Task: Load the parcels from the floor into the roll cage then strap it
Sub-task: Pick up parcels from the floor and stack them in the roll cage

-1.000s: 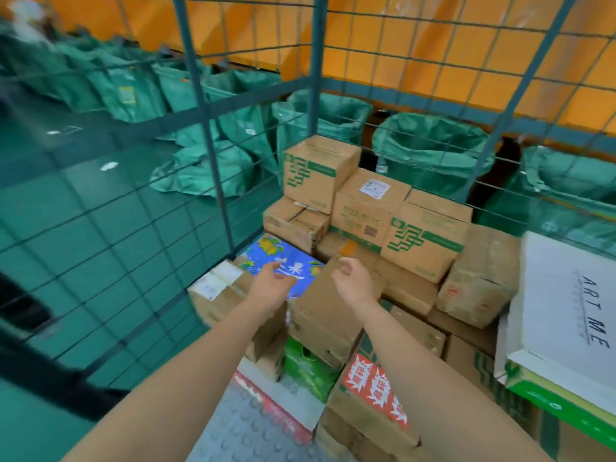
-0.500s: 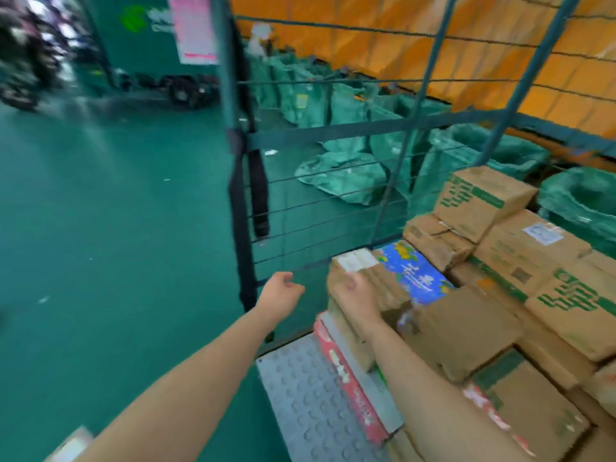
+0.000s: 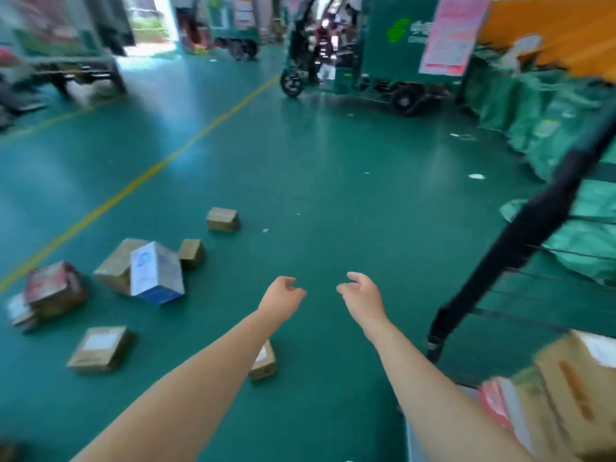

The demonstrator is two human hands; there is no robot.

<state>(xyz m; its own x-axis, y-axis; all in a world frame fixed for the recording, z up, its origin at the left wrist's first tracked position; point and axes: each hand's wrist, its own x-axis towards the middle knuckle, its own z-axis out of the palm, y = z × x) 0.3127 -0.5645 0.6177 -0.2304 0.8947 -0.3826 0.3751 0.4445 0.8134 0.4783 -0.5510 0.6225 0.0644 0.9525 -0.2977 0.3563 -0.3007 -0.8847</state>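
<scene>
The scene is being lit brightly and evenly, with daylight being admitted through an open doorway (image 3: 146, 25) at the upper left, which is being blown out to near white. Pale glare is being thrown across the glossy green floor (image 3: 333, 181) below it. Only faint, soft shadows are being cast under the parcels (image 3: 156, 275). Heavy motion blur is being smeared over the whole frame, most strongly at the left and right edges, where the boxes in the roll cage (image 3: 573, 395) are being streaked. Straight lines are being bent outward by the wide lens. The forearms are being rendered least blurred.
</scene>
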